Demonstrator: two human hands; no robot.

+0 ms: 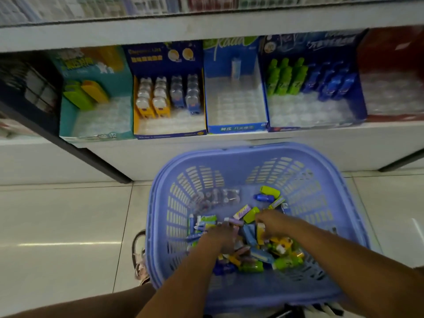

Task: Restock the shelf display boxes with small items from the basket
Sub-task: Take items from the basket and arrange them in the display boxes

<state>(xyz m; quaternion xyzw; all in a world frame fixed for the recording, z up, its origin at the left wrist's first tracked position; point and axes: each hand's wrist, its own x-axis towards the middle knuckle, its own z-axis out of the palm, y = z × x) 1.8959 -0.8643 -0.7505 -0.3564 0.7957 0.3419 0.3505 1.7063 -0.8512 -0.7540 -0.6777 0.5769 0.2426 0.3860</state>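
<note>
A lilac plastic basket (231, 157) stands on the floor below the shelf, holding several small items (252, 260) in green, yellow, blue and purple. Both my hands are down among them. My left hand (220, 237) has its fingers bent into the pile beside a purple tube (236, 222); blur hides whether it holds anything. My right hand (273, 223) curls its fingers over a yellow and white packet (260, 234). On the shelf stand open display boxes: teal (68, 115), navy and yellow (169, 131), a nearly empty blue one (236, 128), and a dark blue one (362, 106).
A red box (394, 65) stands at the shelf's far right and a dark rack (29, 88) at its left. A higher shelf edge (206, 31) overhangs the boxes. A dark shelf post (103, 166) slants to the tiled floor (57, 226). My shoe (140, 260) is left of the basket.
</note>
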